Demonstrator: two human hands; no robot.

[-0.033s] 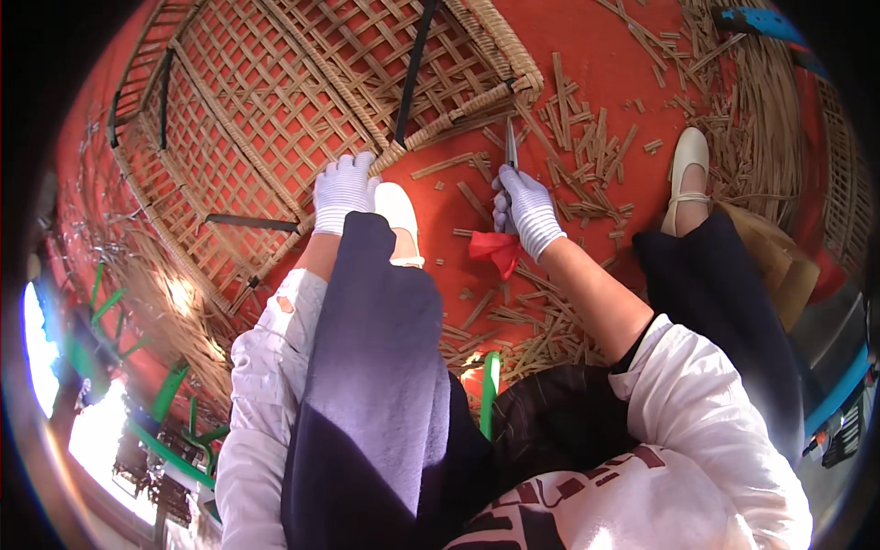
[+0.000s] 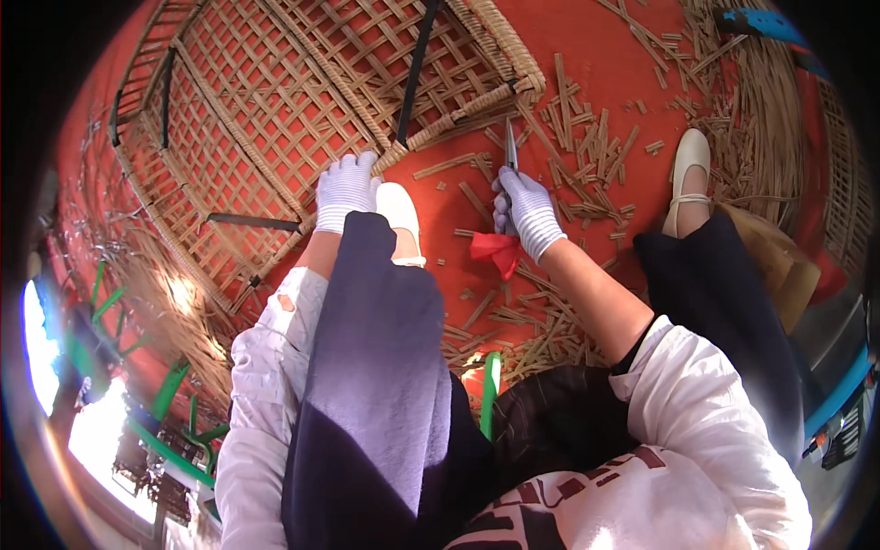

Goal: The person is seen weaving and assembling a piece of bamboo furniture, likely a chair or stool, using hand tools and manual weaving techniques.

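A large woven cane basket (image 2: 247,105) with an open lattice lies at the upper left, dark bands crossing it. My left hand (image 2: 346,191), in a white striped glove, grips its near edge with the fingers curled over the rim. In my gloved right hand (image 2: 525,209) is a pair of scissors (image 2: 511,145), its narrow metal blades pointing away from me toward the basket's right corner. The palm hides most of the handles. A red cloth (image 2: 496,250) sticks out below that hand.
Short cut cane pieces (image 2: 596,151) litter the red floor (image 2: 587,46). Long cane strands (image 2: 756,119) lie in a bundle at the far right, near a brown box (image 2: 770,257). My left shoe (image 2: 396,209) is beside the basket's edge. Green metal legs (image 2: 170,394) stand at the left.
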